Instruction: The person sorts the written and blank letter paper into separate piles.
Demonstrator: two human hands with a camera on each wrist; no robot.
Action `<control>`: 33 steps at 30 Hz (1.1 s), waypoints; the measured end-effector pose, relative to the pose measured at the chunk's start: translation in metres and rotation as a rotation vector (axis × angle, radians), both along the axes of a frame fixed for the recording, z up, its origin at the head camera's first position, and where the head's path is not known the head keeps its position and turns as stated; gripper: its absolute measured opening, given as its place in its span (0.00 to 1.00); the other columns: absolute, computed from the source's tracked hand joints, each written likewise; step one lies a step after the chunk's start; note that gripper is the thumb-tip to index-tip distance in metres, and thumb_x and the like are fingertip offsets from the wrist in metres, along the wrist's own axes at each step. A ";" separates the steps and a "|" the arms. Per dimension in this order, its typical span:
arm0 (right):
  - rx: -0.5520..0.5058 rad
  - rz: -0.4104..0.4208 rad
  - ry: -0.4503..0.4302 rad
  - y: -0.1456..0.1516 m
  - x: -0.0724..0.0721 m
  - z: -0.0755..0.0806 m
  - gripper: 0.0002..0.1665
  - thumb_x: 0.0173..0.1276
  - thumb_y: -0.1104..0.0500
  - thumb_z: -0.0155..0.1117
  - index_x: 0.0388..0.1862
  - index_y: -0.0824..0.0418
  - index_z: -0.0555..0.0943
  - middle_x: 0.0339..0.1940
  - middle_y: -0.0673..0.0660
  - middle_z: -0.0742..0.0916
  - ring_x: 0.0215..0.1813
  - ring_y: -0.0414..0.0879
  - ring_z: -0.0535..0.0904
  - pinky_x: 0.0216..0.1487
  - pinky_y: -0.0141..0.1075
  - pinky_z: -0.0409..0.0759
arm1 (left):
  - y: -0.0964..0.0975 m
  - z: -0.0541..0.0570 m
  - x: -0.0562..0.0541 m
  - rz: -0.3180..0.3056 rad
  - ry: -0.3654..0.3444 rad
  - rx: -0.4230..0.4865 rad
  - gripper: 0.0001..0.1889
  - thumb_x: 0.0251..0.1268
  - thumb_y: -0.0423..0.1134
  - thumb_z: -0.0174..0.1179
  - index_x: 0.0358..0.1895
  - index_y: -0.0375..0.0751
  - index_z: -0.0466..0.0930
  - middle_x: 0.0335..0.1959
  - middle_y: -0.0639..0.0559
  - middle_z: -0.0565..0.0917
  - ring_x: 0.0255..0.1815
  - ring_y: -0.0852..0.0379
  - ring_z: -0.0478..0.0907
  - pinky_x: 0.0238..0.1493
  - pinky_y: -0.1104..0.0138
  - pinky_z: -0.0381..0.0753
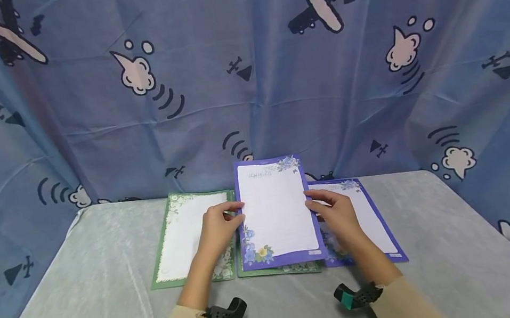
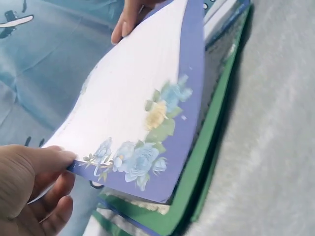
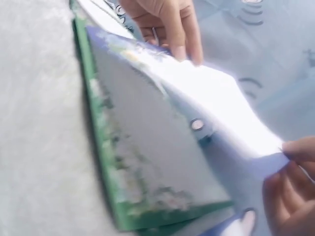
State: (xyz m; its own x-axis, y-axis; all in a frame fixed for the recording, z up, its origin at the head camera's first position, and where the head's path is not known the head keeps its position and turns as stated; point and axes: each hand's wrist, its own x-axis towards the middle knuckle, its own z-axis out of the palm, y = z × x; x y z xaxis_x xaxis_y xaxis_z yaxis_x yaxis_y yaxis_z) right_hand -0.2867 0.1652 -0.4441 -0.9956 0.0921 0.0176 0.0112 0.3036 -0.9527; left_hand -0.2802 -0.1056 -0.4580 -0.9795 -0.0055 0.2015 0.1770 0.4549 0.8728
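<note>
Between my two hands is a purple-bordered sheet of letter paper (image 1: 277,210), with blue and yellow flowers in its corners and faint handwriting near the top. My left hand (image 1: 218,228) pinches its left edge, thumb on the printed face in the left wrist view. At the opposite edge, my right hand (image 1: 337,215) pinches it between thumb and fingers. The sheet is raised and bends slightly. Under it lies a green-bordered floral sheet (image 3: 142,162), mostly hidden from the head view, where only its lower strip shows.
To the left lies another green-bordered sheet (image 1: 183,238), partly behind my left forearm. A second purple-bordered sheet (image 1: 374,218) lies to the right, partly behind my right hand. All rest on a grey cloth-covered table (image 1: 104,265). A blue curtain (image 1: 206,79) with airplane prints hangs behind.
</note>
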 end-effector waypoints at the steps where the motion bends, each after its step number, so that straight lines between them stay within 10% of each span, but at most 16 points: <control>1: 0.008 0.011 0.007 0.001 0.001 0.004 0.20 0.74 0.57 0.64 0.62 0.60 0.83 0.63 0.61 0.84 0.43 0.36 0.83 0.43 0.28 0.84 | 0.001 0.002 0.000 0.001 0.004 0.004 0.13 0.65 0.34 0.67 0.52 0.46 0.88 0.46 0.47 0.88 0.31 0.57 0.78 0.30 0.67 0.76; 17: 0.214 0.193 0.180 0.029 0.028 0.064 0.20 0.74 0.55 0.64 0.61 0.59 0.84 0.60 0.62 0.86 0.42 0.41 0.85 0.43 0.32 0.86 | 0.016 0.047 0.015 -0.025 0.032 0.040 0.14 0.65 0.35 0.68 0.53 0.48 0.88 0.47 0.48 0.88 0.33 0.55 0.77 0.31 0.66 0.74; 33: 0.365 0.005 0.268 0.058 0.056 0.109 0.24 0.74 0.46 0.63 0.63 0.56 0.83 0.57 0.60 0.87 0.40 0.39 0.84 0.43 0.25 0.82 | 0.077 0.103 0.020 -0.144 -0.007 0.123 0.15 0.65 0.35 0.68 0.55 0.46 0.88 0.46 0.47 0.88 0.36 0.49 0.84 0.33 0.67 0.76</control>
State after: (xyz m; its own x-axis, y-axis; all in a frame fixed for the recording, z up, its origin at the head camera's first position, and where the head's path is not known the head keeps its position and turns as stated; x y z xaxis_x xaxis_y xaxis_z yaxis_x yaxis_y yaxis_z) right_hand -0.2309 0.2230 -0.3346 -0.9520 0.0276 0.3050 -0.2230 0.6200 -0.7522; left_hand -0.2604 -0.0287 -0.3552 -0.9734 0.1104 0.2009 0.2260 0.3149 0.9218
